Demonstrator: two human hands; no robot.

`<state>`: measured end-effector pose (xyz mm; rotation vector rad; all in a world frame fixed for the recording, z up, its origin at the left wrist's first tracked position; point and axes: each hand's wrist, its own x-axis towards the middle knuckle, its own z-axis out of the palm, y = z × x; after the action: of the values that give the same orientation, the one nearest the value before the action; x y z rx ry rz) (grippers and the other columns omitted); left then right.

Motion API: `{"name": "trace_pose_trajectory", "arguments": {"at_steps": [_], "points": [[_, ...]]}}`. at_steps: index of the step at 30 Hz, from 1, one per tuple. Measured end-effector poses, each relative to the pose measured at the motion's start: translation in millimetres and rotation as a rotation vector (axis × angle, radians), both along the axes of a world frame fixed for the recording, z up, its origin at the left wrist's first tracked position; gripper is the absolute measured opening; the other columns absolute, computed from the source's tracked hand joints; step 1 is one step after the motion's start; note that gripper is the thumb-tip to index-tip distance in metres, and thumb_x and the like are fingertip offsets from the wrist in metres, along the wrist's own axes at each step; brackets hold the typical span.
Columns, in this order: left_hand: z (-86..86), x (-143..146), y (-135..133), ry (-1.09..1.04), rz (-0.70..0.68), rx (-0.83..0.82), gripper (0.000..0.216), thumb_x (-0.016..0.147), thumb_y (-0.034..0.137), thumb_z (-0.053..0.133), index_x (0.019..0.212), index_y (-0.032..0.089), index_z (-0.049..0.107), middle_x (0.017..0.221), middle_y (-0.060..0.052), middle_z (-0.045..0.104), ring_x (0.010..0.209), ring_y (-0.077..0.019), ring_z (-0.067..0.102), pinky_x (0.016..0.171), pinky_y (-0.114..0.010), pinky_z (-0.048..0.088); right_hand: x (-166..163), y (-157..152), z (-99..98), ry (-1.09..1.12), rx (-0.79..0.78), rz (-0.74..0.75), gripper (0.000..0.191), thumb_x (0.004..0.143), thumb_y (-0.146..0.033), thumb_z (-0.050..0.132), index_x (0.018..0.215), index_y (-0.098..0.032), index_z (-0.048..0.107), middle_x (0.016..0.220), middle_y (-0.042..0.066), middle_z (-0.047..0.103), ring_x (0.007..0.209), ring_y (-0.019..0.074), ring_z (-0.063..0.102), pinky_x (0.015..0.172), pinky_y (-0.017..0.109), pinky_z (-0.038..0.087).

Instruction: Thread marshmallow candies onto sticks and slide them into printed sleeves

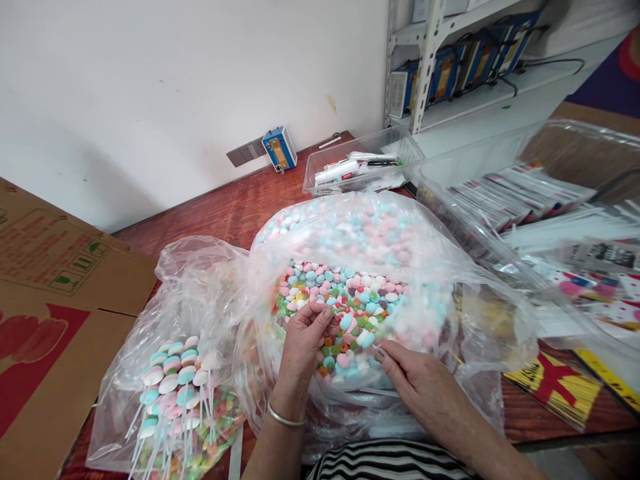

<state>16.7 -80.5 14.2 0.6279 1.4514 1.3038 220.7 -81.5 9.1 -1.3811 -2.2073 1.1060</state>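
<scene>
On the reddish wooden table (215,217), a large clear plastic bag (435,267) lay in the middle, its opening showing loose pastel candies (320,283). Over them, the left hand (310,337) had thumb and forefinger pinched together; whether anything was between them could not be told. To its right, the right hand (407,370) was nearly closed, its thumb and forefinger on a thin white stick (376,346), near a blue-and-white candy (365,340). Left and near, stemmed candies (187,377) lay with a smaller clear bag (200,267), beside a cardboard box (50,267).
</scene>
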Motion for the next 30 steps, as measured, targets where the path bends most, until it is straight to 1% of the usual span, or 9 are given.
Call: {"name": "trace_pose_trajectory", "arguments": {"at_steps": [3, 5, 8, 10, 18, 22, 24, 26, 30], "points": [[-2.2, 2.0, -1.0, -0.008, -0.028, 0.053, 0.023, 0.070, 0.033, 0.080, 0.078, 0.016, 0.067, 0.072, 0.001, 0.065, 0.066, -0.0096, 0.062, 0.064, -0.020, 0.051, -0.8, -0.6, 0.5, 0.014, -0.002, 0.005, 0.039, 0.097, -0.037, 0.032, 0.093, -0.023, 0.068, 0.079, 0.006, 0.075, 0.074, 0.0223, 0.070, 0.065, 0.028, 0.047], [-5.4, 3.6, -1.0, -0.086, -0.020, 0.087, 0.024, 0.069, 0.032, 0.081, 0.083, 0.017, 0.067, 0.074, 0.002, 0.064, 0.069, -0.0101, 0.062, 0.067, -0.021, 0.052, -0.8, -0.8, 0.9, 0.027, 0.002, 0.010, 0.038, 0.097, -0.037, 0.033, 0.093, -0.023, 0.068, 0.079, 0.005, 0.075, 0.074, 0.0221, 0.070, 0.065, 0.027, 0.047], [-9.6, 4.4, -0.1, -0.171, 0.032, 0.091, 0.030, 0.069, 0.031, 0.081, 0.090, 0.018, 0.065, 0.072, 0.003, 0.063, 0.067, -0.0102, 0.062, 0.067, -0.023, 0.052, 0.4, -0.9, 2.7, 0.032, 0.016, 0.009, 0.037, 0.097, -0.036, 0.034, 0.092, -0.023, 0.068, 0.079, 0.005, 0.075, 0.073, 0.0220, 0.070, 0.064, 0.027, 0.046], [-9.7, 2.9, 0.9, -0.115, 0.064, 0.097, 0.030, 0.069, 0.032, 0.080, 0.091, 0.017, 0.065, 0.072, 0.002, 0.063, 0.065, -0.0096, 0.060, 0.065, -0.022, 0.050, 1.6, -1.0, 4.5, 0.031, 0.022, 0.010, 0.036, 0.096, -0.036, 0.034, 0.093, -0.024, 0.068, 0.079, 0.005, 0.075, 0.072, 0.0217, 0.070, 0.063, 0.027, 0.046], [8.0, -6.7, 2.0, 0.261, 0.054, 0.157, 0.019, 0.075, 0.029, 0.074, 0.088, 0.016, 0.066, 0.084, -0.002, 0.068, 0.080, -0.0133, 0.063, 0.074, -0.024, 0.050, 1.9, -1.3, 5.1, 0.084, 0.033, 0.011, 0.037, 0.097, -0.037, 0.033, 0.092, -0.023, 0.066, 0.077, 0.005, 0.072, 0.073, 0.0219, 0.069, 0.065, 0.027, 0.048], [6.6, -18.7, 2.4, 0.513, 0.085, 0.168, 0.017, 0.082, 0.031, 0.065, 0.092, 0.017, 0.067, 0.088, -0.004, 0.070, 0.084, -0.0170, 0.065, 0.076, -0.029, 0.051, 4.7, 0.3, 4.6, 0.149, 0.022, -0.014, 0.035, 0.098, -0.036, 0.033, 0.088, -0.023, 0.064, 0.076, 0.004, 0.071, 0.072, 0.0205, 0.067, 0.064, 0.027, 0.047], [2.8, -26.5, 2.4, 0.710, 0.007, 0.194, 0.016, 0.084, 0.028, 0.063, 0.097, 0.020, 0.069, 0.100, -0.007, 0.070, 0.092, -0.0197, 0.064, 0.079, -0.032, 0.051, 6.7, 1.5, 4.9, 0.172, 0.018, -0.027, 0.034, 0.098, -0.035, 0.033, 0.084, -0.022, 0.061, 0.075, 0.003, 0.069, 0.070, 0.0194, 0.065, 0.062, 0.026, 0.045], [0.0, -32.4, 1.3, 0.948, -0.126, 0.225, 0.015, 0.084, 0.021, 0.060, 0.094, 0.022, 0.071, 0.107, -0.007, 0.068, 0.100, -0.0215, 0.062, 0.086, -0.036, 0.049, 8.3, 2.8, 5.2, 0.189, 0.017, -0.046, 0.033, 0.098, -0.034, 0.034, 0.081, -0.021, 0.060, 0.073, 0.002, 0.067, 0.067, 0.0183, 0.063, 0.061, 0.026, 0.044], [1.7, -36.8, -5.4, 1.260, -0.328, 0.174, 0.019, 0.085, 0.012, 0.054, 0.082, 0.021, 0.070, 0.092, -0.006, 0.068, 0.094, -0.0218, 0.058, 0.087, -0.038, 0.045, 10.4, 4.3, 4.1, 0.203, 0.010, -0.057, 0.031, 0.098, -0.033, 0.036, 0.081, -0.021, 0.059, 0.071, 0.000, 0.065, 0.065, 0.0173, 0.061, 0.059, 0.025, 0.042]]}}
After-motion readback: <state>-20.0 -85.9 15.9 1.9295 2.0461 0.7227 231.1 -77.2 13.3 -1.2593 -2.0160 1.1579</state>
